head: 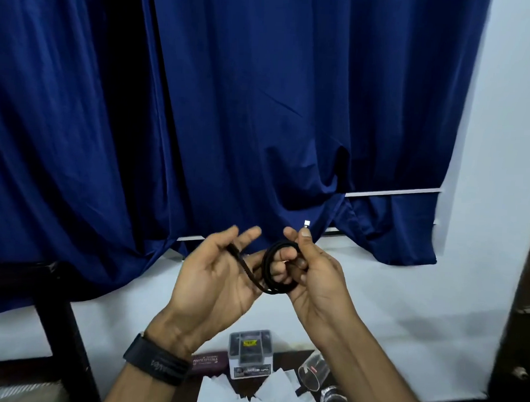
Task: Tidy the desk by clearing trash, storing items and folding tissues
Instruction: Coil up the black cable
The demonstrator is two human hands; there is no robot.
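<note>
I hold a black charging cable [272, 272] up in front of the blue curtain. My right hand [310, 271] grips the coiled loops, and the silver plug [306, 224] sticks up above its fingertips. The loose end of the cable runs across the palm of my left hand [216, 273], whose thumb and fingers hold it loosely. White tissues [249, 394] lie on the desk at the bottom of the view, partly hidden by my forearms.
On the desk below stand a clear plastic box [250, 356], a maroon case [209, 364] and a clear glass [314, 371]. A dark chair frame [55, 307] stands at the left. A blue curtain [231, 108] hangs behind, beside a white wall [487, 149].
</note>
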